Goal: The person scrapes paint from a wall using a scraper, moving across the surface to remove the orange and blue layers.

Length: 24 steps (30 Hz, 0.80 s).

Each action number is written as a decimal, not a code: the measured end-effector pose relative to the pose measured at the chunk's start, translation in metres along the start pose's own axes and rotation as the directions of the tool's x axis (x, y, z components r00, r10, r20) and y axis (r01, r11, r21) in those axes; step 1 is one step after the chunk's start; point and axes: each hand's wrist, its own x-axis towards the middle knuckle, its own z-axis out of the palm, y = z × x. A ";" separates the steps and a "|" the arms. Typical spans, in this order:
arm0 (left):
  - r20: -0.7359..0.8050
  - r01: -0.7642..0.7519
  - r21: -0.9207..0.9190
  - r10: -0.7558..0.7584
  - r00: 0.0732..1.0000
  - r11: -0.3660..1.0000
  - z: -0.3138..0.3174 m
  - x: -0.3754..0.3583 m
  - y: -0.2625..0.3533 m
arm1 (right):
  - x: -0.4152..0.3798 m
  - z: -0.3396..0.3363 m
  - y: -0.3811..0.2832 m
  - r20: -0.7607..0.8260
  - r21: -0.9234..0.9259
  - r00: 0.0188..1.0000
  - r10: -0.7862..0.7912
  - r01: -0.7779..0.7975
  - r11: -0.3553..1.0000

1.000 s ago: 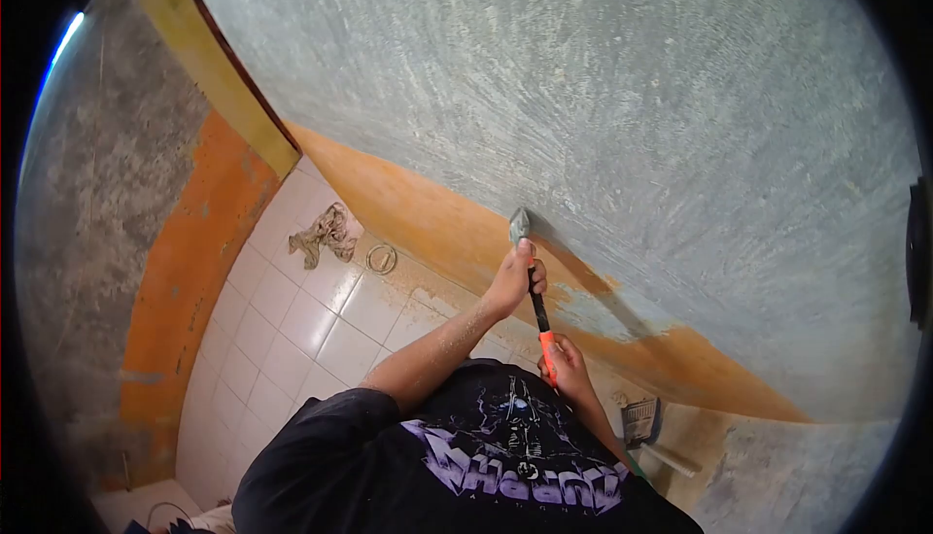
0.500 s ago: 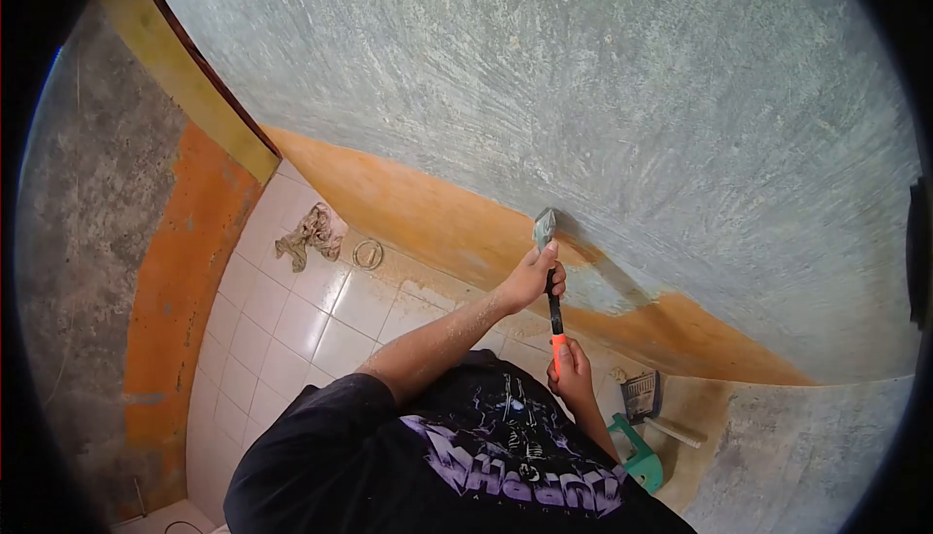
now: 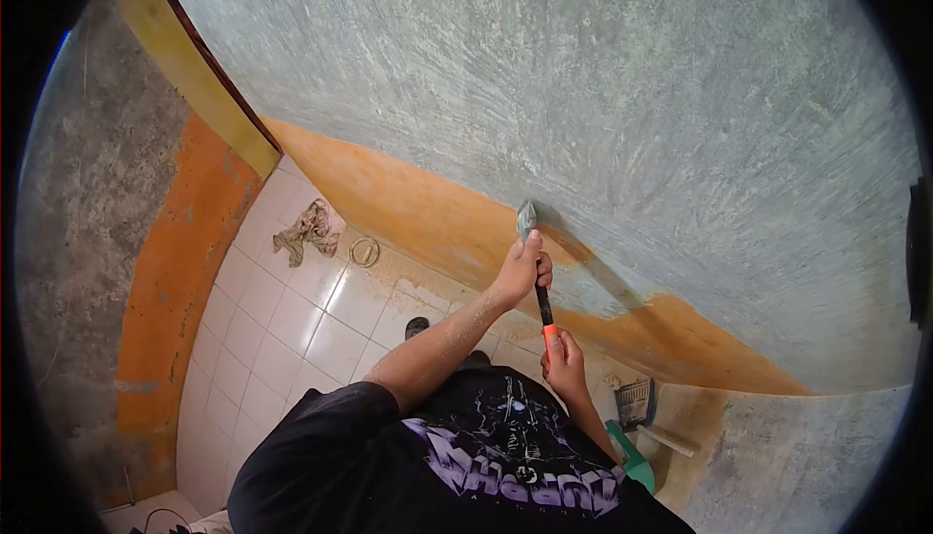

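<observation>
A long-handled scraper [image 3: 544, 303], with a black shaft and an orange grip, slants up to the wall [image 3: 583, 97]. Its greyish head [image 3: 526, 218] sits at the border where grey surface meets the orange band [image 3: 437, 189]. My left hand [image 3: 522, 270] is closed round the shaft just below the head, thumb pointing up along it. Lower down, my right hand [image 3: 565, 361] wraps the orange grip. Pale dust coats my left forearm [image 3: 437, 347].
A crumpled cloth [image 3: 309, 233] and a ring-shaped item [image 3: 364, 253] lie on the tiled floor [image 3: 282, 335]. A dark slotted basket [image 3: 637, 404] and a green plastic object [image 3: 634, 458] stand at lower right. An adjoining wall [image 3: 160, 301] rises at left.
Both hands and the scraper have shifted slightly left in view, its head a little higher. Dark footwear now shows on the floor below my left forearm.
</observation>
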 end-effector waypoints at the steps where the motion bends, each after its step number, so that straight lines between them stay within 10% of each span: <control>1: -0.006 0.004 0.010 -0.004 1.000 1.000 0.000 0.000 0.002 | 0.000 0.002 0.005 -0.004 0.009 1.000 -0.008 0.008 1.000; 24: -0.070 -0.029 -0.040 0.026 0.997 0.999 -0.033 0.003 0.025 | 0.021 0.040 0.006 -0.042 -0.140 0.994 -0.099 0.092 0.986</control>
